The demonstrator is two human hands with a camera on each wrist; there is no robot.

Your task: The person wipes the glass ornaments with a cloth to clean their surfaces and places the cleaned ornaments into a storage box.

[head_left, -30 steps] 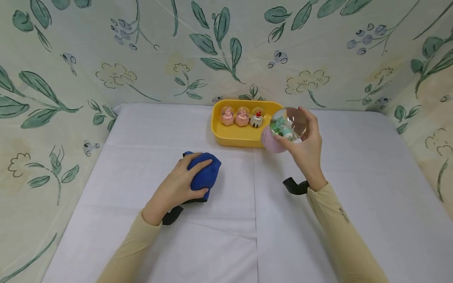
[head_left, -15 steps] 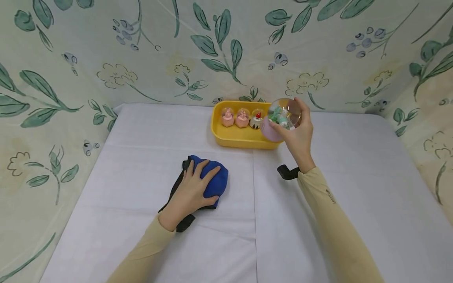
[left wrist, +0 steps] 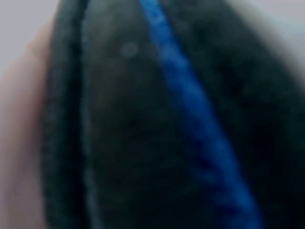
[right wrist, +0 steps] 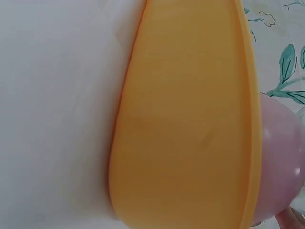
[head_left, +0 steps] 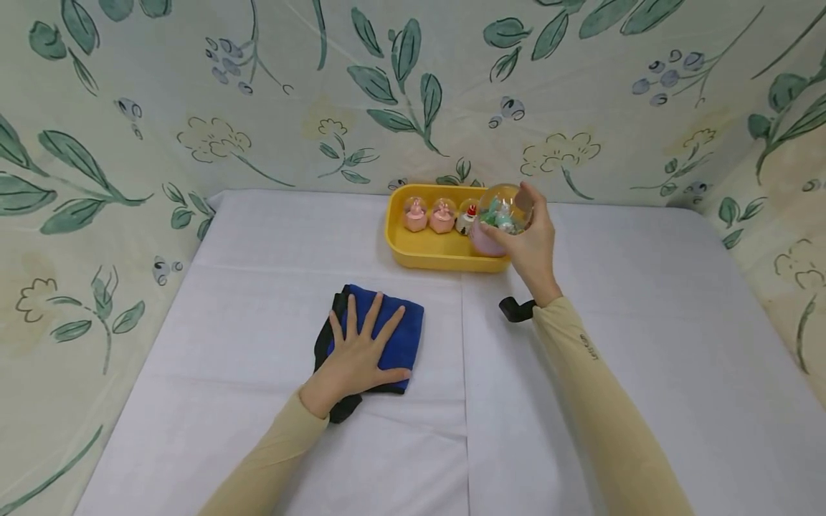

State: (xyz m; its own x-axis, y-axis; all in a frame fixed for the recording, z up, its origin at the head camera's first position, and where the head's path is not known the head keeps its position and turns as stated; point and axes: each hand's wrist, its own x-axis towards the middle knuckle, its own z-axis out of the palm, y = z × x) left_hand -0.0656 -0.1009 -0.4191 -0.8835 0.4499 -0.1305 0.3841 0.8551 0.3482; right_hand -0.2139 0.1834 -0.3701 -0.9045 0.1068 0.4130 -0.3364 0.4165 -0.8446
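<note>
My left hand [head_left: 358, 364] rests flat with spread fingers on a folded blue cloth [head_left: 406, 338] with black edging. In the left wrist view the blurred black edging [left wrist: 128, 124] and a blue strip of cloth fill the picture. At the back, my right hand [head_left: 534, 247] grips a large snow globe [head_left: 485, 242] by its clear dome. Its base is lilac, and green and white figures show inside. The globe is tilted over the right end of a yellow tray [head_left: 445, 262]. From the right wrist, the lilac base [right wrist: 281, 152] appears beyond the tray's wall [right wrist: 186, 119].
Two small pink snow globes [head_left: 415, 216] and a white one [head_left: 465, 221] with a red top stand in a row along the tray's back. A white cloth [head_left: 258, 236] covers the table. Leaf-patterned fabric [head_left: 271, 107] hangs behind it.
The right hand has carried the large snow globe leftward over the tray. The left hand has moved right and its fingers have spread, and the bunched blue cloth now lies flatter.
</note>
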